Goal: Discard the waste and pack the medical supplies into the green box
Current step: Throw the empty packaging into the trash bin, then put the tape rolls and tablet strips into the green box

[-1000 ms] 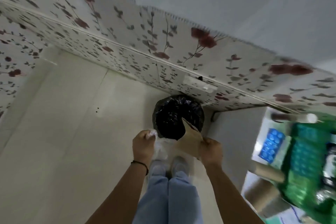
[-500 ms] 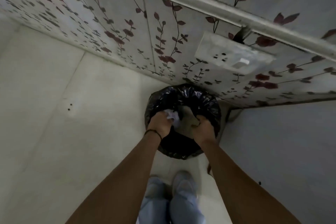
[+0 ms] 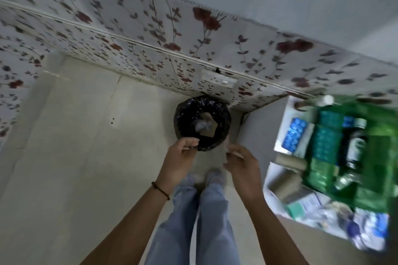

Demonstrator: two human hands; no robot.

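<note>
I am drawing my left hand (image 3: 181, 157) and right hand (image 3: 241, 163) back from the bin (image 3: 183, 112). The brown paper (image 3: 208, 120) and plastic (image 3: 201, 126) I was pushing in are now lying inside. My fingers are hanging relaxed, holding nothing. The waste looks done, and the green box (image 3: 379, 191) is waiting on the surface (image 3: 289, 114) to my right.
</note>
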